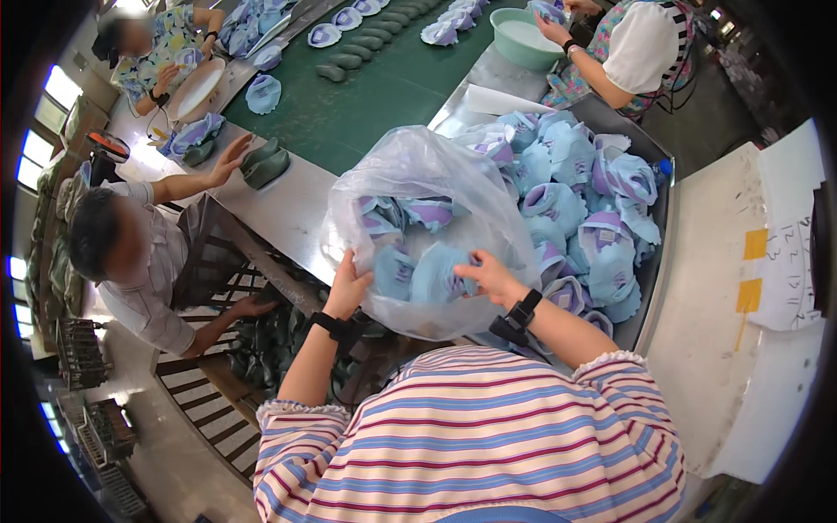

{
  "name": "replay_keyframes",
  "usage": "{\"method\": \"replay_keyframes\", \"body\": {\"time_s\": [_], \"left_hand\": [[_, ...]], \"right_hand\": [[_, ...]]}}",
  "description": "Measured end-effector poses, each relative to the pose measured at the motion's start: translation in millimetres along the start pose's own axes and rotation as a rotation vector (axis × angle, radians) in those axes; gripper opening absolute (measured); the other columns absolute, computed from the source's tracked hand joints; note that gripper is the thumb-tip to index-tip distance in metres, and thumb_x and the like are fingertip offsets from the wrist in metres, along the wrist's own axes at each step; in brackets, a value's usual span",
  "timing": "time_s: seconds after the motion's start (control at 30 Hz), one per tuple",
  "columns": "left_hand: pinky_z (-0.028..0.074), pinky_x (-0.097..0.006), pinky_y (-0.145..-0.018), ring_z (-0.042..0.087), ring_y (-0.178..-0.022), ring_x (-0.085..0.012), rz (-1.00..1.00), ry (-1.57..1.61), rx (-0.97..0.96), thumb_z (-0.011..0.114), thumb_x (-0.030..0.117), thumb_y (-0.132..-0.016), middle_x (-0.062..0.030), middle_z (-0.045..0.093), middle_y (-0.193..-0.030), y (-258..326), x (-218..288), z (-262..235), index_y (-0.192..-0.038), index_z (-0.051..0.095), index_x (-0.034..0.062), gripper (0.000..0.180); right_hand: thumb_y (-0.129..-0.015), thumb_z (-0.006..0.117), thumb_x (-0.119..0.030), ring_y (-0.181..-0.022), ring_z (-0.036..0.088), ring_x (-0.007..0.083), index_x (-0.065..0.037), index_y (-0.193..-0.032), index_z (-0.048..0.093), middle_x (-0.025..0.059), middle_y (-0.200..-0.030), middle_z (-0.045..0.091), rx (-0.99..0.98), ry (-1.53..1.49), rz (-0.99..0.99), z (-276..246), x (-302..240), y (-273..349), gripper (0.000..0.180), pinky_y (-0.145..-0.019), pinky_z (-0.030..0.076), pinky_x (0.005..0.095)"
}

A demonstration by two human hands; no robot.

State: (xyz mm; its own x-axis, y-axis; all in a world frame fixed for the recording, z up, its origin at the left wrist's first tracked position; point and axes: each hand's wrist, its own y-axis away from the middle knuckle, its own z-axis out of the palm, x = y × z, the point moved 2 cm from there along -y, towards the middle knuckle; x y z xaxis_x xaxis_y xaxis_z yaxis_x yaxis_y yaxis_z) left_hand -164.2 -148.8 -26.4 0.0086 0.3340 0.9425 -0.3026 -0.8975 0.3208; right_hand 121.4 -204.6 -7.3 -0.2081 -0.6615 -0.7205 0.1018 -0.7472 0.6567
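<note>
A clear plastic bag (410,161) stands open in front of me with several light-blue and purple shoe uppers inside. My left hand (349,286) is closed on the bag's near left side, beside one blue upper (394,275). At the bag's near right, my right hand (493,279) pinches another blue shoe upper (438,272) by its edge, with the fingertips partly hidden behind it. Just right of the bag, a metal tray (656,261) holds a heap of loose blue and purple uppers (558,161).
A green conveyor belt (366,113) carries rows of dark shoe lasts (370,42) and uppers. On my left a co-worker (144,261) reaches toward two lasts (264,163) on the metal ledge. Two other people work farther off, one beside a green basin (523,44). A pale board (706,305) stands at right.
</note>
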Motion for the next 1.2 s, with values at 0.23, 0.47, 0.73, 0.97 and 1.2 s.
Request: {"method": "replay_keyframes", "body": {"time_s": [0.23,0.47,0.73,0.97,1.2], "left_hand": [[0.041,-0.03,-0.094,0.05,-0.109,-0.0153,-0.04,0.077,-0.253,0.056,-0.005,-0.085,-0.0056,0.05,-0.122,1.5,5.8,24.9,-0.134,0.036,0.0015,0.053],[0.046,-0.026,-0.084,0.057,-0.094,-0.0125,-0.042,0.275,-0.07,0.054,0.0,-0.088,-0.0044,0.059,-0.107,-5.9,5.6,18.0,-0.129,0.041,0.0025,0.043],[0.046,-0.041,-0.08,0.056,-0.088,-0.0335,0.594,-1.044,0.58,0.059,0.0,-0.072,-0.0145,0.058,-0.097,24.5,70.1,-18.2,-0.111,0.053,0.0025,0.039],[0.036,-0.046,-0.099,0.042,-0.123,-0.0322,0.74,-1.101,0.126,0.068,0.005,-0.069,-0.0127,0.05,-0.126,-15.4,78.9,31.8,-0.118,0.051,0.005,0.053],[0.033,-0.055,-0.097,0.045,-0.123,-0.0299,0.372,-1.814,-0.164,0.067,0.025,-0.075,-0.0084,0.052,-0.129,-91.0,68.6,39.4,-0.13,0.047,0.0158,0.058]], "right_hand": [[-0.059,0.083,-0.027,-0.108,0.053,0.0364,-0.004,-0.134,0.032,0.0203,-0.121,0.048,-0.529,0.941,-0.501,49.2,-2.3,-30.5,0.094,-0.092,0.043,0.0388],[-0.059,0.082,-0.023,-0.109,0.055,0.0324,-0.005,-0.136,0.032,0.0174,-0.123,0.053,-0.472,1.046,-0.583,63.4,-35.1,-25.0,0.094,-0.09,0.046,0.0368],[-0.072,0.071,-0.016,-0.075,0.059,0.0111,-0.002,-0.122,0.05,0.0029,-0.099,0.061,-0.072,-0.198,-0.408,-90.2,-70.6,72.3,0.057,-0.066,0.049,0.0254],[-0.07,0.075,-0.012,-0.104,0.057,0.0237,0.0,-0.129,0.042,0.0105,-0.112,0.058,0.354,0.422,-0.433,-194.8,-106.5,174.9,0.069,-0.091,0.044,0.0357],[-0.072,0.069,-0.01,-0.101,0.058,0.0343,-0.003,-0.125,0.048,0.0168,-0.116,0.058,0.915,0.907,-0.8,-120.4,-98.2,184.2,0.057,-0.086,0.048,0.0368]]}}
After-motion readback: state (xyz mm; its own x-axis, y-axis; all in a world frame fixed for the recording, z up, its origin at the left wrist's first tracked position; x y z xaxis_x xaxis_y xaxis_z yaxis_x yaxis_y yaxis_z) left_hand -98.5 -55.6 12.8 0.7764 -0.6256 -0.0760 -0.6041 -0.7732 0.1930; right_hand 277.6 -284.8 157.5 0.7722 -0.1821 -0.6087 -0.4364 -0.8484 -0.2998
